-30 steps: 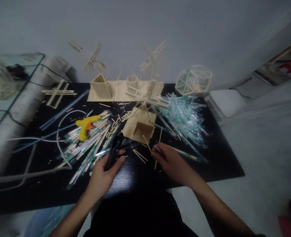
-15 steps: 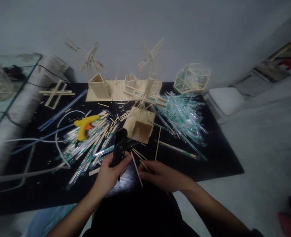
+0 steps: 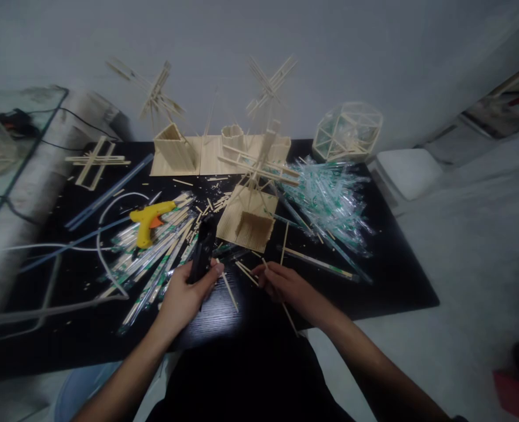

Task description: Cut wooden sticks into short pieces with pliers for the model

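Observation:
My left hand (image 3: 184,296) is closed around a black hand tool (image 3: 203,243), whose exact kind the dim view does not show. By its thumb tip a short thin wooden stick (image 3: 229,290) slants down; I cannot tell whether it is pinched or lies on the table. My right hand (image 3: 292,290) pinches a longer thin wooden stick (image 3: 289,316) that points down toward my body. Just ahead of both hands stands a wooden windmill model (image 3: 259,170) on a slatted base with a small square box (image 3: 254,228).
A yellow glue gun (image 3: 151,221) rests on wrapped sticks (image 3: 153,281) at left. Clear plastic wrappers (image 3: 329,199) are heaped at right. More stick models, including a box (image 3: 175,149) and a faceted frame (image 3: 348,132), line the back of the black table (image 3: 373,293). A white stool (image 3: 411,170) stands beyond.
My hands have moved apart: the left one went left and up with the black tool, the right one to the right. The right hand's stick now extends down toward me.

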Motion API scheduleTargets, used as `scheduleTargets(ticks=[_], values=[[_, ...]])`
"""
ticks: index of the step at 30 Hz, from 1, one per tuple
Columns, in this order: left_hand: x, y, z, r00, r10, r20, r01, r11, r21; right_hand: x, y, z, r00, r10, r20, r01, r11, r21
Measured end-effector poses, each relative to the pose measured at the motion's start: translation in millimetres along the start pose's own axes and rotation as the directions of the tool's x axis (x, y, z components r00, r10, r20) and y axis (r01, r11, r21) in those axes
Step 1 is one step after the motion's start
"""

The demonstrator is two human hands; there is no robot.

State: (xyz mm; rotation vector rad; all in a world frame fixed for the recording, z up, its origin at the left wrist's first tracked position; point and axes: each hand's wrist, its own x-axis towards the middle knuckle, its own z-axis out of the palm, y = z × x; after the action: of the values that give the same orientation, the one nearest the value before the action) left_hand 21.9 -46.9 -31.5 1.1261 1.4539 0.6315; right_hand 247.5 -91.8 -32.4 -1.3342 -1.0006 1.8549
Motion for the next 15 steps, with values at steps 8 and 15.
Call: scheduleTargets(ticks=[8,15], values=[[15.0,-18.8,-16.5,0.991,0.11,-0.08,-0.082,0.954,0.289,5.2,6.6,0.2,0.961,-0.169,-0.218,0.056,0.893,-0.447],[9.9,-20.6,-28.8,0.978,0.169,-0.121,-0.11,0.916,0.386,14.2,7.6,20.4,0.969,-0.114,-0.22,-0.122,0.556,-0.822]])
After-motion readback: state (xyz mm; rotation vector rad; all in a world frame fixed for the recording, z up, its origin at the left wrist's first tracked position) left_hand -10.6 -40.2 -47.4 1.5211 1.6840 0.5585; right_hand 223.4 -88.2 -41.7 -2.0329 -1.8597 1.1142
